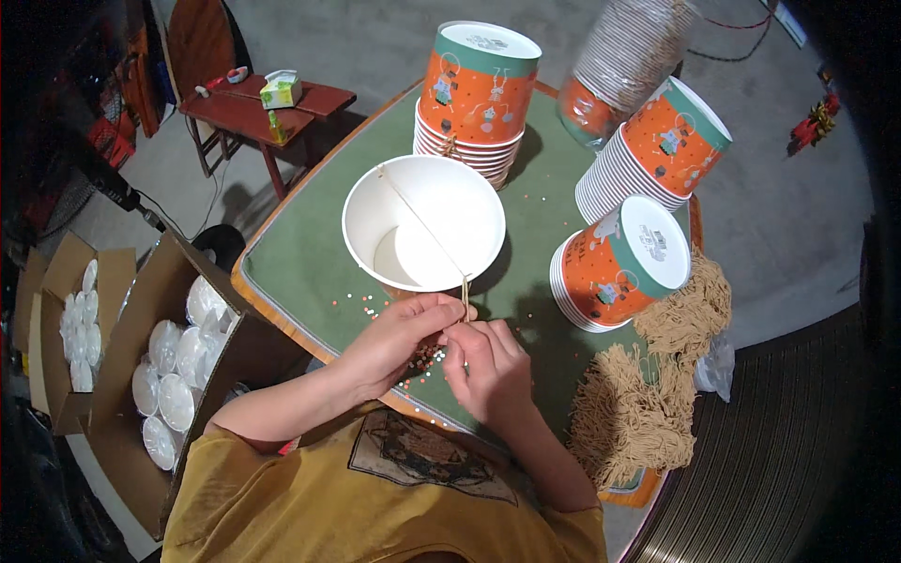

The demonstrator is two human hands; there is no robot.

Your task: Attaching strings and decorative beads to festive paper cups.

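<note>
A white-lined paper bucket (357, 221) stands upright at the table's near middle, its mouth facing me. Across that mouth runs a thin tan cord (419, 214), from the far left rim to the near right rim. A short doubled piece of the cord sticks up at the near rim between my hands. My left hand (418, 328) is closed on the cord there, thumb and forefinger together. Close beside it, my right hand (490, 361) pinches the same cord end. The fingers partly hide the cord and the bucket's near side.
Nested orange-and-green buckets stand upside down in a back stack (481, 89), a right stack (657, 141) and a nearer stack (615, 267). Tan cord bundles (638, 413) lie at right. Cartons (127, 413) of wrapped white discs stand left. Small colored bits (427, 361) dot the green cloth (310, 235).
</note>
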